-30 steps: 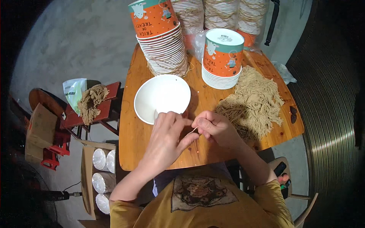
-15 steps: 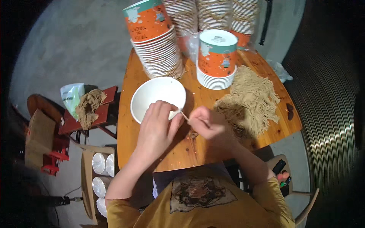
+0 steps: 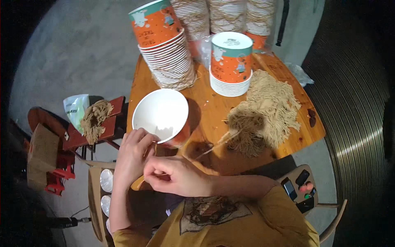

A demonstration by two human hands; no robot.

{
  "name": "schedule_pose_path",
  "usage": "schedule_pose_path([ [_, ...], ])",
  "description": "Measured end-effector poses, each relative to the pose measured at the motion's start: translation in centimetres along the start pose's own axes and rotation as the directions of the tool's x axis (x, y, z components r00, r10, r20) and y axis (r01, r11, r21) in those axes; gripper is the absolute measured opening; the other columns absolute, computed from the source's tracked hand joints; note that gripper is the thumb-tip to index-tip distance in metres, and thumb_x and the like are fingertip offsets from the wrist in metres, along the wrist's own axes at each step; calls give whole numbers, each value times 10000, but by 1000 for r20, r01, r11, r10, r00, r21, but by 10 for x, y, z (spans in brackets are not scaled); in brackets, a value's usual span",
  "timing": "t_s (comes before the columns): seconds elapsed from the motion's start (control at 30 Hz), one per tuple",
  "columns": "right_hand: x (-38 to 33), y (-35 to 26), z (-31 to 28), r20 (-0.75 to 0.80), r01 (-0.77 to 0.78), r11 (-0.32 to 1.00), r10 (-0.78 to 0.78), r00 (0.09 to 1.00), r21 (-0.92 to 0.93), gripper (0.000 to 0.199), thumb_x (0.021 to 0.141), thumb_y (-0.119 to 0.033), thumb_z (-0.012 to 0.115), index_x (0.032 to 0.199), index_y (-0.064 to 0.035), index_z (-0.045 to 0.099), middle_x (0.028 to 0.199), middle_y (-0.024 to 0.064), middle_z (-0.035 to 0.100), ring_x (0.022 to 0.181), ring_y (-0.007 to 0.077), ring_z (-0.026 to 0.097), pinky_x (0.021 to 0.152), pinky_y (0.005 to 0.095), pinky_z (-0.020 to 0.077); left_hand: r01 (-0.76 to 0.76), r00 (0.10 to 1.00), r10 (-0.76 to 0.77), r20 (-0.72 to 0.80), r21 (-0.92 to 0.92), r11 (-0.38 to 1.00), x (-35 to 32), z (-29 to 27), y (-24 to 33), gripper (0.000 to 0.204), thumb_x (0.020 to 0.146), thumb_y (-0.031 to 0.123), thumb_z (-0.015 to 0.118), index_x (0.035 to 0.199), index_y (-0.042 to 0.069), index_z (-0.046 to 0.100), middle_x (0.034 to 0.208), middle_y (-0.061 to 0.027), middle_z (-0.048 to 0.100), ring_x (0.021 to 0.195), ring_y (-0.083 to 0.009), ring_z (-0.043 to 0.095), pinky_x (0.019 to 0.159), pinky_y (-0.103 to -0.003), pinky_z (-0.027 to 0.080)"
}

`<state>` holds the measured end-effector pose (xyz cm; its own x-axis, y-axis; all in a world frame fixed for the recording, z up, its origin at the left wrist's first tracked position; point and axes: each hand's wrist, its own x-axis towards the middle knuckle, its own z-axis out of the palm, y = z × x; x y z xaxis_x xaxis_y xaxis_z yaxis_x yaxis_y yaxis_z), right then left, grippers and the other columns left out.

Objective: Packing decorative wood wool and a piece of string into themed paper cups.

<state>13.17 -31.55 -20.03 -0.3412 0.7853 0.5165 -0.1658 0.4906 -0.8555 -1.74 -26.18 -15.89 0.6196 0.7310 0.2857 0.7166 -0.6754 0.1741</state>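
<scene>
A white-lined paper bucket stands tilted on the wooden table, its open mouth toward me. My left hand is closed on the bucket's near rim. Just right of it and nearer me, my right hand is closed in a pinch on a thin tan string, mostly hidden by the fingers. Behind my right wrist, a loose strand runs across the table toward a tangled pile of tan strings.
Upside-down orange-and-green buckets stand in a tall stack and a short stack. Bagged stacks stand behind. At left, a red stool bears more string; a carton holds wrapped rolls. A chair at right holds a phone.
Both hands have moved left and toward me; my right hand has crossed over to beside the left. The bucket has shifted slightly left and turned. A strand now shows on the table.
</scene>
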Motion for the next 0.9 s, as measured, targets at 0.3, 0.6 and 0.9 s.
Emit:
schedule_pose_path([
  [0.3,-12,21,-67,-463,-134,976,41,885,-170,75,873,25,515,853,-47,511,652,-54,447,605,9,412,534,184,335,117,988,-142,-59,-309,944,52,43,22,397,806,251,673,1053,-27,534,975,-216,599,938,-371,575,798,-420,466],
  [0.6,-11,48,-93,-535,-168,937,-24,845,-307,61,846,-38,610,868,-63,558,588,-47,406,546,28,377,494,211,331,375,924,-344,166,-567,733,47,29,9,385,840,101,545,1216,23,512,928,-168,643,814,-254,632,755,-346,496],
  [0.9,24,37,-54,-423,-119,919,-56,905,-376,96,801,13,604,844,-48,545,580,-66,380,540,-7,353,461,198,304,376,904,-368,217,-811,448,10,7,-9,473,820,32,490,1292,9,484,1045,-29,599,806,-56,520,753,-221,450],
])
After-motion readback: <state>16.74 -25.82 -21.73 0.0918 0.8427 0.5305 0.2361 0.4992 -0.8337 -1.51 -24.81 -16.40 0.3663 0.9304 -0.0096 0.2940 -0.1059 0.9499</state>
